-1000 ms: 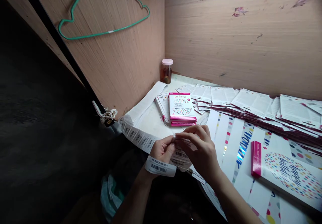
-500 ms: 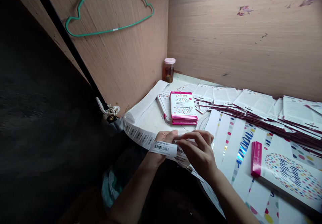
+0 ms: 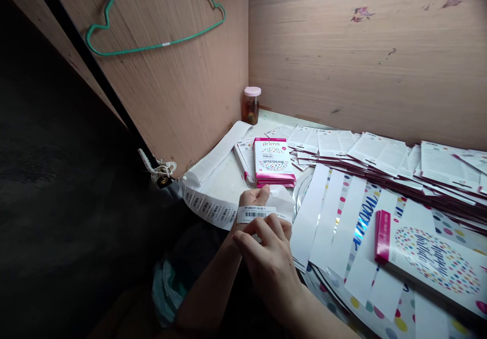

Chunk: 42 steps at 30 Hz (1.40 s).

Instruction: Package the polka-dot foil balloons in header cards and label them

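One label (image 3: 256,214) lies just beyond right hand's (image 3: 272,255) curled fingers, whose grip I can't tell; left hand (image 3: 249,198) pinches strip (image 3: 207,208).

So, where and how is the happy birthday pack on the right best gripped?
Probably by the pack's pink end, with the hands coming from the left. That end faces them and its raised edge shows above the spread sheets, while the opposite end runs out of the picture.

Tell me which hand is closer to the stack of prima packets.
Left. The left hand is on the near side of the stack of prima packets; the right hand is farther off, toward the wearer.
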Available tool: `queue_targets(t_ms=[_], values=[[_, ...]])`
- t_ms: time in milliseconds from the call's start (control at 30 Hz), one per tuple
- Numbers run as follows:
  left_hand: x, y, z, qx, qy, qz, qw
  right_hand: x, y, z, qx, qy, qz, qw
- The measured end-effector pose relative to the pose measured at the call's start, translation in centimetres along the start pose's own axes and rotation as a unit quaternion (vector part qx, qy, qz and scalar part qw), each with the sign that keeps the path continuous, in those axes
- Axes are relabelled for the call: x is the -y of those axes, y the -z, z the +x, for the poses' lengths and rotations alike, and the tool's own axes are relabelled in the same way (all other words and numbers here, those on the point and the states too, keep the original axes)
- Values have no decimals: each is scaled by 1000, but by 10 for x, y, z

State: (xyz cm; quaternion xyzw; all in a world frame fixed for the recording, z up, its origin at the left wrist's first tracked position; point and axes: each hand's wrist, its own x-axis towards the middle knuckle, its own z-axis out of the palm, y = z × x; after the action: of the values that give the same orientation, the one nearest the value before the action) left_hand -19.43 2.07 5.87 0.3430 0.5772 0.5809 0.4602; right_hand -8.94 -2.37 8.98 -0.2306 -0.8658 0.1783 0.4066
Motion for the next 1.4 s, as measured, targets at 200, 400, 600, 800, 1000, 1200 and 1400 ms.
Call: queue_targets(t_ms=[200, 400, 600, 800, 1000, 1200, 1400], values=[[4, -1, 6, -26, -30, -17, 999, -16, -2, -16, -166, -55, -58, 983], [-9, -3, -6, -8, -21, -155, 988, -73, 22, -16, -137, -263, 183, 937], [-17, 11, -14, 119, 22, -148, 982, -81, 31, -15, -126, -276, 352, 885], [-14, 13, -16, 73, -10, -123, 990, -76, 29, -22, -111, -270, 301, 908], [-8, 10, -16, 41, -56, -86, 994, -71, 22, -23, -179, -193, 196, 945], [-3, 5, -18, 24, -72, -92, 993, -65, 21, -26, -225, -128, 71, 963], [-8, 1, -17, 24, -25, -148, 988, -59, 27, -26, -207, -83, 20, 975]])
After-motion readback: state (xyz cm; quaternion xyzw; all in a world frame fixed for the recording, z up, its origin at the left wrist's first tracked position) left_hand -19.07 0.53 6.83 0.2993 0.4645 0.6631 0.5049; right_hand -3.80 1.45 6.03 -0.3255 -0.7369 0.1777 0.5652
